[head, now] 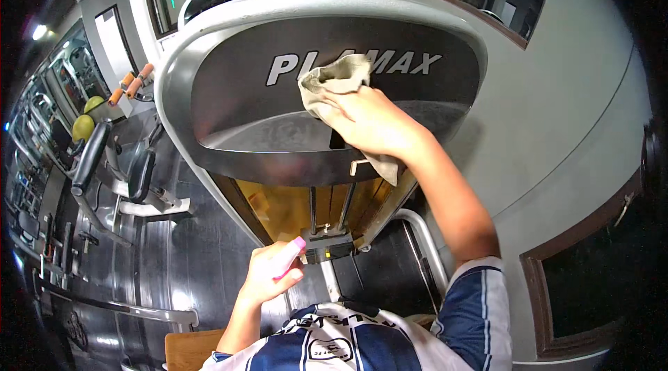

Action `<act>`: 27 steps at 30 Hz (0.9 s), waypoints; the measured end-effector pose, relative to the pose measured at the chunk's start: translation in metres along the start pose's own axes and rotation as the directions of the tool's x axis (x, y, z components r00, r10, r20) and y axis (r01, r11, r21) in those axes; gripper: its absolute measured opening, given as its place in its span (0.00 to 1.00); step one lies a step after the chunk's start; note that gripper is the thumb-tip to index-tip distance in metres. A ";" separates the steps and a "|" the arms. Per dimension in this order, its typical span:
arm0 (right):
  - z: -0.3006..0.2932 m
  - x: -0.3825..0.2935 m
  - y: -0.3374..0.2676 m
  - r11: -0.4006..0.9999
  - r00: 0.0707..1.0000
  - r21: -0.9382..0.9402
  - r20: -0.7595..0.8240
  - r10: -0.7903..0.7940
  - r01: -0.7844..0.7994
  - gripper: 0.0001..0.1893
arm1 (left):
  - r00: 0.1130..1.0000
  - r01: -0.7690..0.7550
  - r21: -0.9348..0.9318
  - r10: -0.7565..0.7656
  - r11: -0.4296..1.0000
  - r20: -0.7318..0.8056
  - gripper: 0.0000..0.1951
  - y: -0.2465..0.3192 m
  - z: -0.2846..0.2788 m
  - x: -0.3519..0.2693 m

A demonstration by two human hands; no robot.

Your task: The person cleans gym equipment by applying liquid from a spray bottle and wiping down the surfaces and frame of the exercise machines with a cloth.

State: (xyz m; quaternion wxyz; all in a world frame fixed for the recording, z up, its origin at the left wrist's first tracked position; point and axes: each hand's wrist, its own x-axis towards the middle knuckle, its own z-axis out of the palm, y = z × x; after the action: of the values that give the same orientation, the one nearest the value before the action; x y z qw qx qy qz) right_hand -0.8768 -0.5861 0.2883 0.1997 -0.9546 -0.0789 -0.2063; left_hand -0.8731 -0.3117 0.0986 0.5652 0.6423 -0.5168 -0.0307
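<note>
A beige cloth (334, 78) lies bunched against the dark front panel (235, 73) of a weight-stack gym machine, over part of its PLAMAX lettering. My right hand (360, 120) holds it there, and one end of the cloth hangs below the palm. My left hand (274, 269) is lower, left of the weight stack (329, 245), closed around a pink and white object (292, 256), possibly a spray bottle's top; most of it is hidden by the fingers.
The machine's silver frame (167, 73) curves around the panel. At left stand a padded exercise machine (138, 178) and a yellow-green ball (83, 128) on the dark floor. A metal rail (125, 308) runs at lower left. A grey wall (543, 110) rises at right.
</note>
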 end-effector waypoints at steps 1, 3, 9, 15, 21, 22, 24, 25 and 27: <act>-0.002 -0.003 0.003 1.000 1.000 -0.001 -0.001 0.003 -0.003 0.14 | 0.999 -0.024 0.032 0.023 0.999 0.027 0.22 -0.001 0.000 0.001; -0.011 -0.014 0.019 0.977 0.983 -0.181 0.127 0.136 -0.112 0.16 | 1.000 0.015 0.000 -0.015 1.000 0.017 0.21 0.001 0.001 -0.001; -0.019 -0.009 0.005 0.977 0.942 -0.206 0.311 0.125 -0.062 0.22 | 0.992 0.124 -0.065 -0.124 0.990 0.001 0.21 0.009 -0.003 -0.015; -0.012 -0.033 0.006 0.984 0.968 -0.150 0.246 -0.055 0.094 0.19 | 0.978 0.195 -0.139 -0.204 0.971 -0.052 0.20 0.005 0.005 -0.014; 0.032 -0.082 0.052 0.890 0.631 -0.247 -0.633 -0.448 0.383 0.17 | 0.994 0.105 0.014 -0.104 0.994 -0.027 0.21 0.006 0.017 0.011; 0.038 -0.095 0.069 0.862 0.591 -0.380 -0.628 -0.507 0.336 0.22 | 0.995 0.097 0.005 -0.097 0.995 -0.018 0.21 0.005 0.019 0.014; 0.034 -0.112 0.091 0.911 0.506 -0.365 -0.759 -0.411 0.192 0.22 | 0.995 0.095 -0.001 -0.095 0.996 -0.009 0.21 0.002 0.023 0.014; 0.024 -0.124 0.105 0.973 0.528 -0.230 -0.824 -0.207 0.023 0.23 | 0.994 0.112 0.021 -0.111 0.994 -0.012 0.21 -0.001 0.024 0.013; -0.002 -0.166 0.191 0.977 0.311 0.139 -0.932 0.184 -0.162 0.23 | 0.995 0.103 0.020 -0.103 0.995 0.016 0.21 -0.001 0.029 0.015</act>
State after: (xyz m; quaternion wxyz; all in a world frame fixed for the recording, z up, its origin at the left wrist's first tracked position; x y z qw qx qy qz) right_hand -0.9826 -0.7718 0.1528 0.2386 -0.6603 0.1514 -0.6958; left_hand -0.8835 -0.3428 0.0958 0.5524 0.6732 -0.4879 -0.0603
